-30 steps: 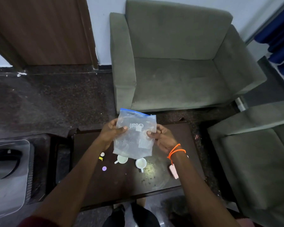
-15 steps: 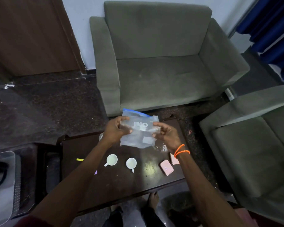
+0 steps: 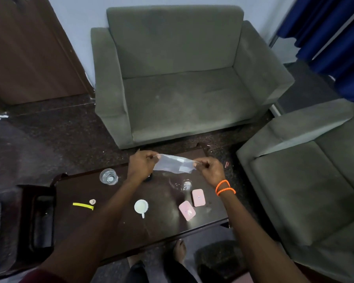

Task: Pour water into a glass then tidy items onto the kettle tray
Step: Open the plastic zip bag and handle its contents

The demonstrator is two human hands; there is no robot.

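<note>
The clear plastic bag [image 3: 175, 165] is now being held stretched almost flat over the far edge of the dark table [image 3: 114, 227] — a second ago it was hanging upright, printed face toward the camera. The left hand [image 3: 141, 166] and right hand [image 3: 209, 169] are each pinching an upper corner, fingers closed on the film, pulling it taut between them. Judgement: the bag is being flattened or folded for tidying, not yet set down. The glass [image 3: 108, 176] is standing at the table's far left, apart from the hands; whether it is holding water cannot be told. The white cup [image 3: 141, 207], two pink cases [image 3: 192, 203] and a yellow strip [image 3: 83, 206] are lying loose — tidying is largely outstanding. No kettle tray is identifiable.
</note>
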